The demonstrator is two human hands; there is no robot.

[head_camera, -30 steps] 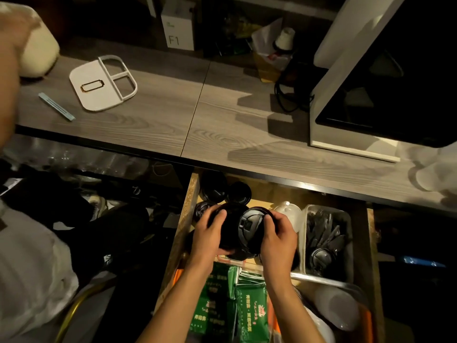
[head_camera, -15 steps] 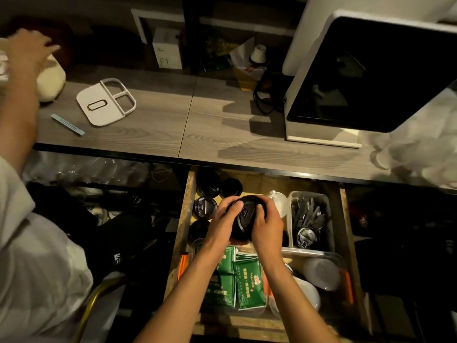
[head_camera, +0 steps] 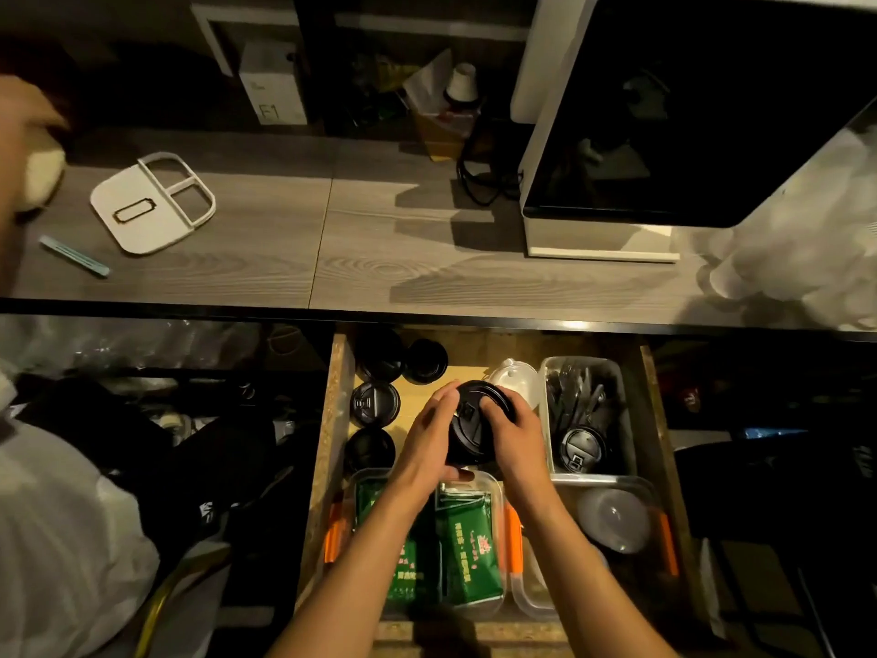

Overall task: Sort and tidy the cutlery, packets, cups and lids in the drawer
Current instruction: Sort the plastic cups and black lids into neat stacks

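I had both hands, left (head_camera: 429, 436) and right (head_camera: 515, 432), closed around a stack of black lids (head_camera: 477, 420) above the drawer (head_camera: 332, 448); I judged the next move was setting it beside the other lids (head_camera: 375, 403).

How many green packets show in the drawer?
2 clearly: one green packet in the clear tub between the forearms, another left of it, partly under the left forearm. More may lie hidden beneath.

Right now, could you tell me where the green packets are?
Near the drawer's front-left, the green packets sit in a clear tub, under both forearms.
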